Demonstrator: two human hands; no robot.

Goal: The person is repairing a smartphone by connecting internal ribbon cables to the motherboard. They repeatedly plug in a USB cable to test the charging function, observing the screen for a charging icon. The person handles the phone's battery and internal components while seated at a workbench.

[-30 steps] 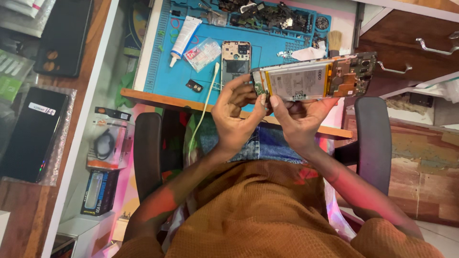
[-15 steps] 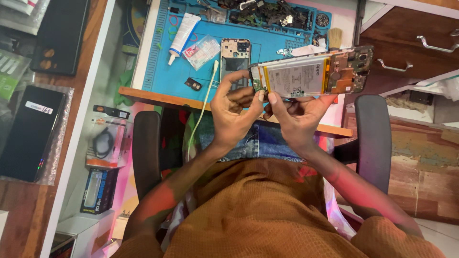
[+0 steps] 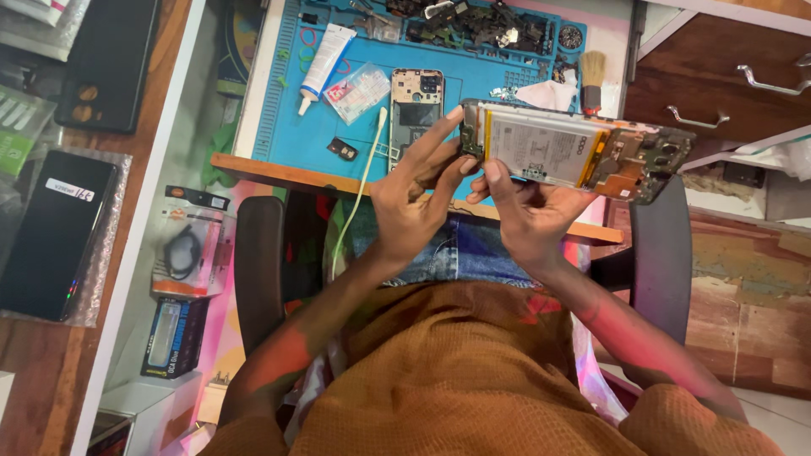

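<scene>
At the far left a black slab-shaped phone in a clear plastic sleeve (image 3: 52,236) lies on the brown wooden floor, with a boxed black cable in an orange-trimmed packet (image 3: 184,253) just beside it on a white shelf. Further right, a blue silicone repair mat (image 3: 296,127) covers the desk; on it lie a white glue tube (image 3: 323,55), a small clear plastic bag (image 3: 358,91) and a grey phone frame with a camera cut-out (image 3: 416,105). A white cable (image 3: 359,190) hangs over the desk's wooden front edge. The left hand (image 3: 414,198) pinches the near end of an opened phone with a white battery and bare circuit boards (image 3: 574,152), fingers closed on its corner. The right hand (image 3: 528,211) supports it from below, thumb pressed on its edge. The phone is held above the desk edge, over the lap. A small wooden-handled brush (image 3: 592,80) stands behind it, and brown drawers with metal handles (image 3: 718,93) crowd the right side.
</scene>
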